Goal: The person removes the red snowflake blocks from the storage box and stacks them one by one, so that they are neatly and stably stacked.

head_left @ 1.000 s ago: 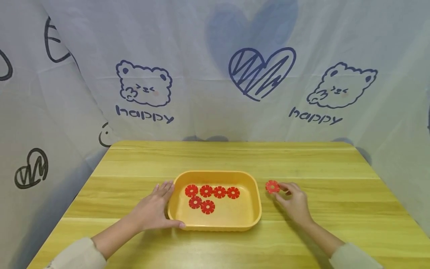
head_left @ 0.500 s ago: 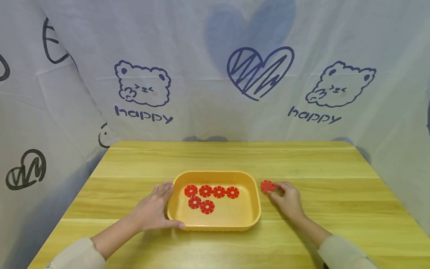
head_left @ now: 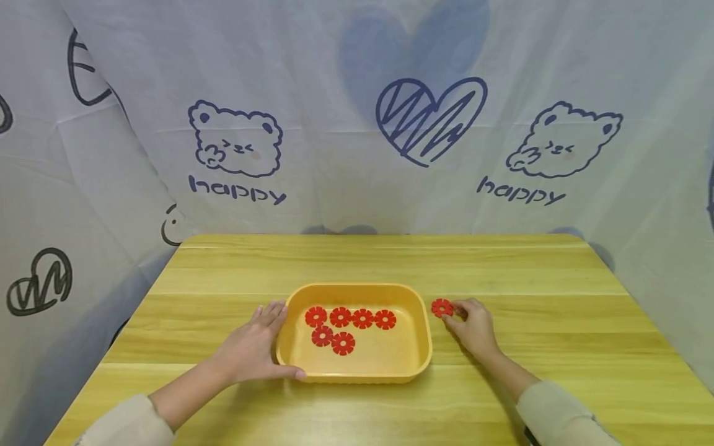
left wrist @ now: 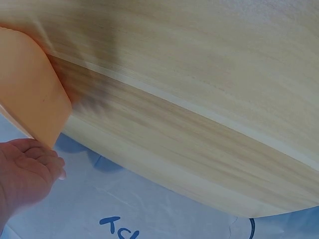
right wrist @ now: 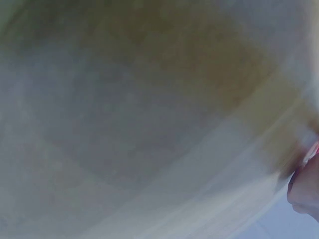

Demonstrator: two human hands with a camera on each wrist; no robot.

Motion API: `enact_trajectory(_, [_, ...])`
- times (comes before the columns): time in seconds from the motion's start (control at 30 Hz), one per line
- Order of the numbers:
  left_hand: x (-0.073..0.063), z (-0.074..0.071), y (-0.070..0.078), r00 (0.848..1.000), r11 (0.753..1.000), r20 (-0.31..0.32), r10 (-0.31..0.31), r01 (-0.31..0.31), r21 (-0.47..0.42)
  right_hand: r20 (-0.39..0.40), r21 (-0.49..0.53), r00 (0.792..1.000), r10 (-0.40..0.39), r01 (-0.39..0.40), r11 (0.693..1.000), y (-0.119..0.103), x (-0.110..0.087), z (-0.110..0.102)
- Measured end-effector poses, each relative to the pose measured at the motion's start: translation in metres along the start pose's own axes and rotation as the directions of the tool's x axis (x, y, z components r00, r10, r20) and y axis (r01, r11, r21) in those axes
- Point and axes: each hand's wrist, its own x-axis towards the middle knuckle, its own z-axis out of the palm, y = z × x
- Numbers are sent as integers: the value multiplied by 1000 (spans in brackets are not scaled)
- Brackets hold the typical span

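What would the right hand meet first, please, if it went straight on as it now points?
Most likely the yellow plastic tray, at its right-hand rim; the red notched disc pinched by the right hand would touch first, though its height is unclear.

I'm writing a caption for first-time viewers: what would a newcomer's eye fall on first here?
Probably the bright red notched discs lying in the yellow tray on the wooden table. Next, another red disc pinched by the right hand, beside the tray, opposite the left hand. Behind, the blue-lined bears and scribbled heart on the pale cloth.
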Motion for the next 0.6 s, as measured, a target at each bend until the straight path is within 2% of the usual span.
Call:
enact_trajectory(0.3, [0,0,0,1000,1000,-3,2,-2,0,95,-18,995,30,-29,999,0,5,-5])
enact_trajectory(0.5, [0,0,0,1000,1000,1,0,0,5,131,-16,991,41,-39,999,-1,5,-7])
enact_trajectory(0.6, [0,0,0,1000,1000,3,-1,1,3,159,11,984,80,-83,996,0,6,-10])
